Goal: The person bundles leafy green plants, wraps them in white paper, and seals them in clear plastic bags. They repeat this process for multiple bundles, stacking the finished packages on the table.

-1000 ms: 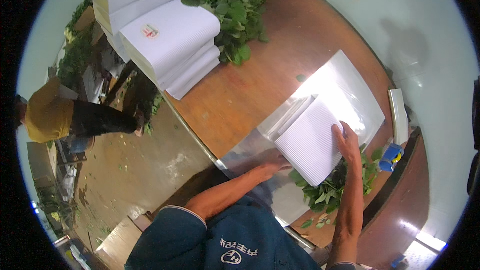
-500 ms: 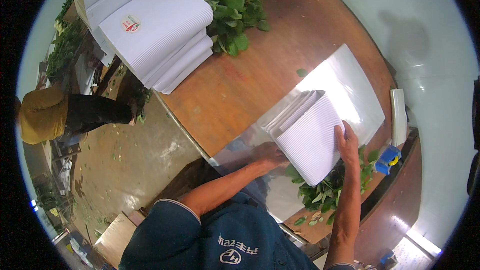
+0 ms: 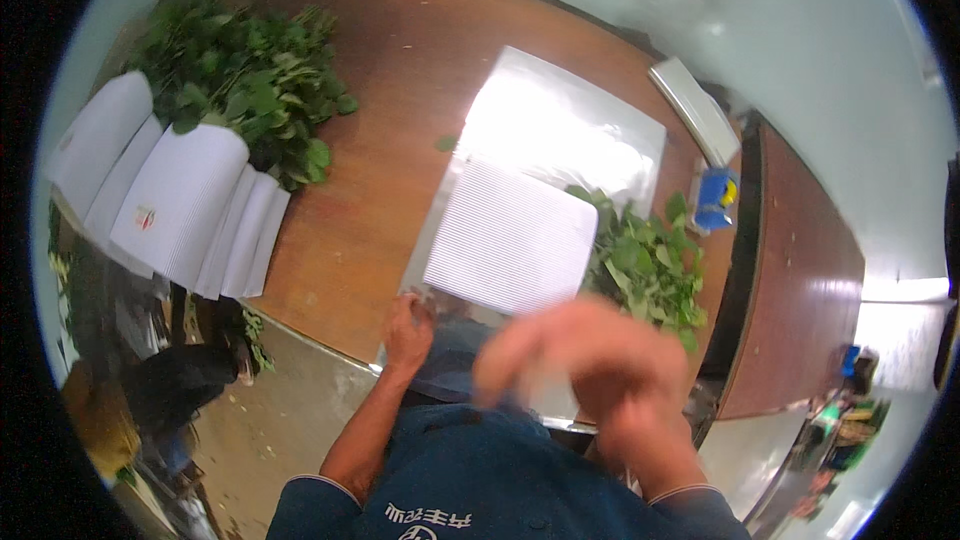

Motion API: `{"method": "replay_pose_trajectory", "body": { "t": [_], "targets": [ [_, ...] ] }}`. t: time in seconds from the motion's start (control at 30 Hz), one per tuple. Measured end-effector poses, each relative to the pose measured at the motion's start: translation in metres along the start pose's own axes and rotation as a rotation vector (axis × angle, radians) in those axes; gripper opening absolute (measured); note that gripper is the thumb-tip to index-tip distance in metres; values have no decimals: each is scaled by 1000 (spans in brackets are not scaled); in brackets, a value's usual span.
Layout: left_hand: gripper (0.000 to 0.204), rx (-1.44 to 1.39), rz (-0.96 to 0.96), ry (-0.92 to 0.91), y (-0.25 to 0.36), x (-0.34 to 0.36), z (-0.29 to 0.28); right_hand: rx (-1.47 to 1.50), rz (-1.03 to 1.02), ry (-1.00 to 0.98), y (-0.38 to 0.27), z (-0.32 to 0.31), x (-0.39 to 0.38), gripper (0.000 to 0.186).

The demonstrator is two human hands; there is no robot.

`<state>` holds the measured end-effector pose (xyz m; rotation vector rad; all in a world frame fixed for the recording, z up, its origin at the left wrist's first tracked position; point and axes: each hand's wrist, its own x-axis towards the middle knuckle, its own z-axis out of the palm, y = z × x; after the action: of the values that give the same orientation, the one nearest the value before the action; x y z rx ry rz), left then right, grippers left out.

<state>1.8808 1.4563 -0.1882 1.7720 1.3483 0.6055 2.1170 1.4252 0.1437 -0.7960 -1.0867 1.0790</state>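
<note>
A white corrugated cardboard wrap (image 3: 510, 240) lies on a shiny clear plastic sheet (image 3: 560, 105) on the wooden table. Green leafy stems (image 3: 650, 265) stick out at its right side. At the sheet's near left edge is my left hand (image 3: 408, 335), its fingers curled; whether they pinch the sheet's edge is too small to make out. My right hand (image 3: 590, 360) is raised close in front of me, apart from the wrap. Motion smears its fingers, so anything in them is hidden.
A row of white corrugated wraps (image 3: 190, 205) stands at the table's left edge, beside a heap of leafy stems (image 3: 250, 90). A blue tape dispenser (image 3: 715, 198) and a stack of pale flat sheets (image 3: 695, 110) sit at the right. Another person (image 3: 170, 390) is at far left.
My right hand has let go of the wrap and come up toward me. The wrap now lies flat on the sheet. My left hand has moved out to the left, and the view has turned.
</note>
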Motion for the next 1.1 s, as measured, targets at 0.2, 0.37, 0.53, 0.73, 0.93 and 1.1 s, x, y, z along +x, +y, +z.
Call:
{"method": "replay_pose_trajectory", "body": {
  "t": [0.2, 0.37, 0.53, 0.73, 0.93, 1.1],
  "targets": [
    [52, 492, 397, -70, -31, -8, 5, 374, -593, -74, -5, 66, -33, 64],
    [52, 675, 426, 14, -23, -23, 16, 536, -456, -173, -25, 50, -55, 86],
    [46, 679, 230, -32, -37, -23, 22, 239, 132, -66, -36, 3, -100, 29],
    [39, 577, 431, 57, -5, -34, 27, -64, 684, 454, 91, -21, -223, 22],
    [23, 358, -92, 164, 15, 1, 13, -267, 918, 424, 131, -33, -306, 30],
    [31, 5, -134, 62, -46, 31, 22, -335, 1018, 443, 138, -26, -347, 30]
  ]
}}
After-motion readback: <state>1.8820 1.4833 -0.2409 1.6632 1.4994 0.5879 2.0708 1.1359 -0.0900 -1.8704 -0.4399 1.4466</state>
